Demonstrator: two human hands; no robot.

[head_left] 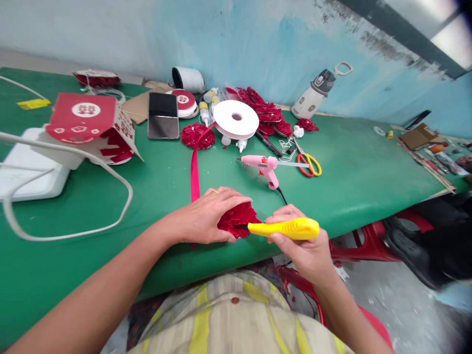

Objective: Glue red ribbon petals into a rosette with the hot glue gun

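Striped shirt (236, 319), foreground | left hand (206, 216) cups red ruffled piece (239, 217) near front of green table (354, 172) | right hand (313, 255) grips yellow-handled tool (285, 229), dark tip at the ruffles | piece probably light, soft, easily crushed; its outer sides offer the gentlest hold

Craft workshop, pink glue gun (272, 176), ribbon spool (224, 118)

Yellow-striped beige garment (236, 327) with a round brown button (235, 300); thin gold ring (215, 191)
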